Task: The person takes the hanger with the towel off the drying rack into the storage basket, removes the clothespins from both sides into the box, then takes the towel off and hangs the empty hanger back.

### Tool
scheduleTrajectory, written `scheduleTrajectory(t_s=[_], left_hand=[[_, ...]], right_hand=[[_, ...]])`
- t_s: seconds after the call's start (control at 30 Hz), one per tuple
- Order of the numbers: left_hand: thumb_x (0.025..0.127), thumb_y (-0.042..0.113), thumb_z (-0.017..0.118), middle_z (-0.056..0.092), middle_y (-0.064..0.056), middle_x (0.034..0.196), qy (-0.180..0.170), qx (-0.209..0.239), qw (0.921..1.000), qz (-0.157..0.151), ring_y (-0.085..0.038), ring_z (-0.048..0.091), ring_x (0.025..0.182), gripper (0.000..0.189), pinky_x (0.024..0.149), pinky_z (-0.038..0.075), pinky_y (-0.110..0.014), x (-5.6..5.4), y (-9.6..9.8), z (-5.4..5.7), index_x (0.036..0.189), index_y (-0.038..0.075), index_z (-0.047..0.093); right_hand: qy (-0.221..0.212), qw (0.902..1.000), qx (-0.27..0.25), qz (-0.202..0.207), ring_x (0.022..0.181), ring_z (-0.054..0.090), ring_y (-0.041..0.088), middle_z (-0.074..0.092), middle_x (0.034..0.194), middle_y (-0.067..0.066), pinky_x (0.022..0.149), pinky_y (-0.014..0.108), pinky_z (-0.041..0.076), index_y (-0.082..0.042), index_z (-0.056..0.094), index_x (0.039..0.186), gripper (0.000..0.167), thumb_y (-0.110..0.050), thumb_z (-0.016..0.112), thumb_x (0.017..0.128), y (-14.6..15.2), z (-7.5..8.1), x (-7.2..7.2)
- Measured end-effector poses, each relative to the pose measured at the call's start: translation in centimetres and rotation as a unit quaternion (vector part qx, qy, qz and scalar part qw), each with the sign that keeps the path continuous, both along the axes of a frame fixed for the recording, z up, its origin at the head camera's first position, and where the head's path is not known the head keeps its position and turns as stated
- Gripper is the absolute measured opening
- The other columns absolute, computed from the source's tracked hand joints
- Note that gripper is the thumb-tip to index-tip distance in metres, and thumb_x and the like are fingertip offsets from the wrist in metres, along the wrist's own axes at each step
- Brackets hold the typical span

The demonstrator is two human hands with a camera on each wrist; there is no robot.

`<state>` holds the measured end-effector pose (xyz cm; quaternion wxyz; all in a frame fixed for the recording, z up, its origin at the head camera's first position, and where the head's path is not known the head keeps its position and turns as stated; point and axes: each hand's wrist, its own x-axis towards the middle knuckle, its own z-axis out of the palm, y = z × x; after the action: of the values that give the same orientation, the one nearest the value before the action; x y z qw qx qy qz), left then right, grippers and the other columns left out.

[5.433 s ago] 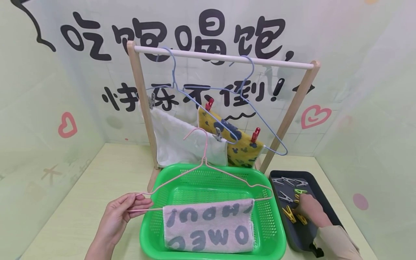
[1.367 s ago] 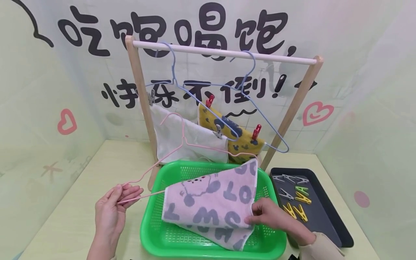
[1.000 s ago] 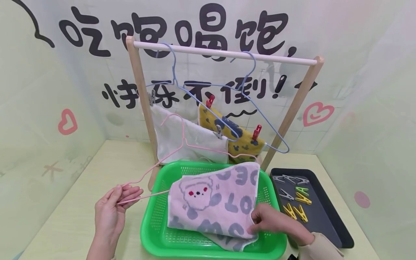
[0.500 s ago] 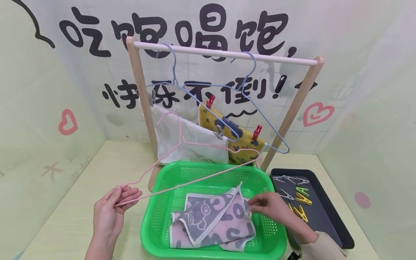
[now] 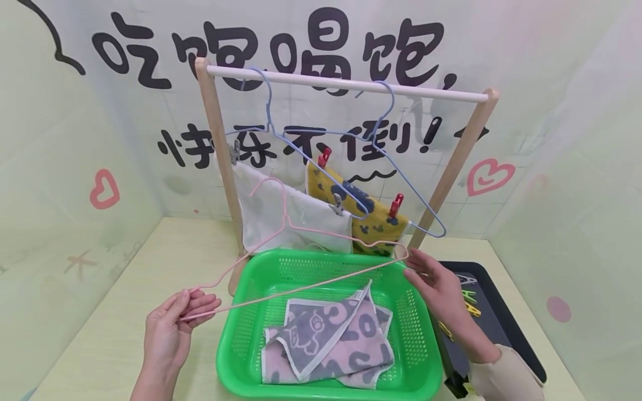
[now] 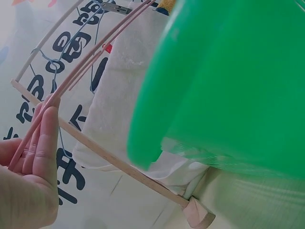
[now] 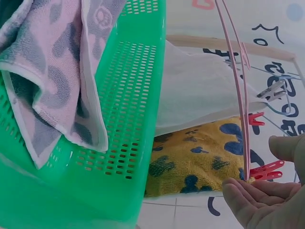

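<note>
My left hand [image 5: 173,328] pinches the left corner of a pink clothes hanger [image 5: 286,218], thumb against fingers, holding it above the green basket [image 5: 227,340]. At the hanger's other end is my right hand [image 5: 445,292]. In the right wrist view its fingertips [image 7: 232,185] lie at the hanger's end, and the thumb stands apart. No towel hangs on the pink hanger. A pink and grey patterned towel [image 5: 351,340] lies crumpled in the basket, one corner folded over to show its grey side.
Behind stands a wooden rack with a white bar [image 5: 321,81]. Two blue hangers carry a white towel [image 5: 266,223] with grey clips and a yellow towel [image 5: 368,234] with red clips. A dark tray [image 5: 506,323] with several clothespins sits right, partly behind my right arm.
The pink towel was on the hanger and has dropped into the basket. My right hand left the clothespin tray, handled the towel, then moved up to the hanger's right end.
</note>
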<state>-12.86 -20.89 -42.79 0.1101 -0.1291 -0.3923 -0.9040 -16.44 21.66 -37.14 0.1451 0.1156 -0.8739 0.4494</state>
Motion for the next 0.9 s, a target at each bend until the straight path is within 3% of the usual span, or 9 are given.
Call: scheduleTrajectory(t_s=[0.1,0.33,0.67,0.9], left_hand=[[0.102,-0.001,0.029,0.07,-0.02,0.085,0.006,0.0,1.0,-0.006,-0.028,0.069,0.079,0.04,0.068,0.057,-0.033,0.1,-0.1,-0.1,0.095,-0.01,0.067],[0.102,-0.002,0.028,0.07,-0.02,0.085,0.009,-0.01,0.9999,-0.01,-0.028,0.069,0.08,0.04,0.068,0.057,-0.033,0.3,-0.5,-0.3,0.095,-0.01,0.066],[0.101,-0.002,0.029,0.07,-0.02,0.084,-0.005,-0.029,0.9995,-0.013,-0.029,0.069,0.078,0.039,0.068,0.056,-0.035,0.5,-1.2,-0.6,0.095,-0.011,0.066],[0.102,-0.003,0.026,0.07,-0.02,0.086,0.0,-0.032,0.999,-0.032,-0.029,0.069,0.079,0.041,0.067,0.056,-0.035,0.7,-1.8,-1.1,0.095,-0.01,0.066]], right_hand=[[-0.001,1.0,0.004,0.002,0.102,0.062,0.03,0.062,0.115,0.021,0.08,0.007,0.045,0.006,0.051,0.129,0.041,-0.008,0.06,0.092,-0.2,0.3,-0.1],[-0.004,0.9999,0.012,0.001,0.091,0.061,0.006,0.067,0.105,0.015,0.075,0.012,0.05,0.004,0.058,0.123,0.034,-0.01,0.06,0.092,-0.2,0.4,-0.4],[-0.079,0.9968,-0.008,0.009,0.069,0.063,0.006,0.068,0.084,0.011,0.065,0.029,0.057,0.005,0.063,0.112,0.025,-0.011,0.059,0.093,0.0,0.4,-0.7],[-0.095,0.9943,-0.024,0.043,0.064,0.062,0.008,0.065,0.076,0.006,0.061,0.028,0.057,0.004,0.065,0.102,0.018,-0.011,0.058,0.094,0.3,0.2,-0.6]])
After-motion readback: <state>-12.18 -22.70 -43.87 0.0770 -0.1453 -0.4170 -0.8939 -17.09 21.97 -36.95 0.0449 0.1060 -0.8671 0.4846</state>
